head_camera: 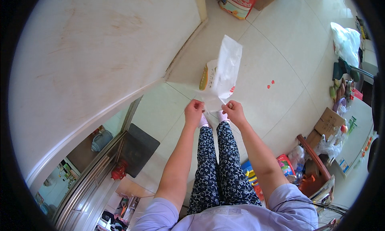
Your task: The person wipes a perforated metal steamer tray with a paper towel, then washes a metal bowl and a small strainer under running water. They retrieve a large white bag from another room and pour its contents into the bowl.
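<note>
A thin white plastic bag (229, 62) with green-yellow and red print hangs spread out in front of me, above the tiled floor. My left hand (195, 108) pinches one edge of it between thumb and fingers. On the other side, my right hand (233, 109) grips another edge, its fingers curled around the film. Between the two hands the bag's edge stretches over my feet. Whether anything is inside the bag, I cannot tell.
A white wall (105, 50) rises at the left, with a dark mat (141, 149) by a sliding door frame. A red printed sack (240, 3) stands at the top. Cardboard boxes (329, 121), a wooden armrest (314, 157), vegetables (338, 89) and a white bag (346, 42) line the right side.
</note>
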{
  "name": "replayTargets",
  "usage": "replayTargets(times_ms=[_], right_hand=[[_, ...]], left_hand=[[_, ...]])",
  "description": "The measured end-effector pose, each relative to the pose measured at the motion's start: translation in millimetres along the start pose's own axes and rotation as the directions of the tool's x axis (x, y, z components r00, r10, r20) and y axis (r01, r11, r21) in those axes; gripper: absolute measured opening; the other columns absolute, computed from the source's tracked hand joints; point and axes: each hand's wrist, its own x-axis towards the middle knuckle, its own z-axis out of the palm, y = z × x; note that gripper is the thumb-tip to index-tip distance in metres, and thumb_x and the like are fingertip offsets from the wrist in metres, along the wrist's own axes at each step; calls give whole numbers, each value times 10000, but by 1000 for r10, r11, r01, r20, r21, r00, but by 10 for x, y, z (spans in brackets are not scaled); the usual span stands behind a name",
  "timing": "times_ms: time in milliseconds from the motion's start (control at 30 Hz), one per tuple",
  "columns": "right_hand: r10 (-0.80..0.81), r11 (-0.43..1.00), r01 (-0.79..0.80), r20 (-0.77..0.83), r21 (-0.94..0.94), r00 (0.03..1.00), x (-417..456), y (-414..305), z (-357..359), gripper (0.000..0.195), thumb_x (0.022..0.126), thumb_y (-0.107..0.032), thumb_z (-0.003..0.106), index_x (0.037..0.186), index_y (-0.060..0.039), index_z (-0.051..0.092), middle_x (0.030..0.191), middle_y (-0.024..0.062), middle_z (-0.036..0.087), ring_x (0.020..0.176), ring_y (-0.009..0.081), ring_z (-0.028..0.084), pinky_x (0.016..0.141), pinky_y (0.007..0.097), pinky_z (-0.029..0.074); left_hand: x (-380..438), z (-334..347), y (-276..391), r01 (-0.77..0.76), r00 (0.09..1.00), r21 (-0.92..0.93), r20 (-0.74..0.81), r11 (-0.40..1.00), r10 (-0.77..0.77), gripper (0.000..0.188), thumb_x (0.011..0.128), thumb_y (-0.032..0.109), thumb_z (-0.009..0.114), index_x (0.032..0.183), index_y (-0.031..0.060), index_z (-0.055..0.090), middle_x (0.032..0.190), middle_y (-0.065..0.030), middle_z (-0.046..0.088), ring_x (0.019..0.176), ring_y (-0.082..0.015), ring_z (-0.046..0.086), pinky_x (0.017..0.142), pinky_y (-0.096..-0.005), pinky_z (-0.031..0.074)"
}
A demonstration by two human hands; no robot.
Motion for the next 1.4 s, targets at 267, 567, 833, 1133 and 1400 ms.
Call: replayTargets(times_ms=[267,567,833,1133,1400], right_hand=[[-94,989,66,-220,-130,971,-14,-17,166,192,795,-125,604,686,19,541,602,111,594,516,171,577,520,329,456],[-150,912,122,-41,-391,988,15,-184,176,204,793,-196,615,758,3,586,719,200,615,692,373,599,629,440,470],[-240,825,255,97,-505,966,-9,-227,107,169,826,-201,601,824,-32,587,768,192,633,744,384,610,663,451,479],[-369,812,401,159,-424,916,-15,-84,0,125,820,-154,618,867,-40,595,924,158,608,798,367,617,705,441,496],[-363,836,370,97,-405,927,-77,-110,-111,127,781,-124,648,844,-26,599,1030,120,550,840,321,615,730,391,510]], left_hand=[[-70,-72,333,-294,903,402,-180,867,390,145,835,111,672,920,1,628,801,-110,664,709,-242,659,640,-333,520],[-576,-15,624,-391,912,475,81,789,403,268,862,83,620,1121,49,558,923,-134,607,794,-260,622,702,-345,525],[-265,200,851,-363,932,560,213,745,294,457,816,41,633,1237,81,462,1214,-176,520,1062,-364,570,879,-421,495],[-67,237,1060,-412,904,774,412,481,112,589,711,114,737,1207,129,420,1382,-100,412,978,-347,625,772,-454,533],[171,245,860,-386,922,817,324,427,214,247,869,140,563,1114,161,542,955,-85,686,813,-330,659,673,-448,505]])
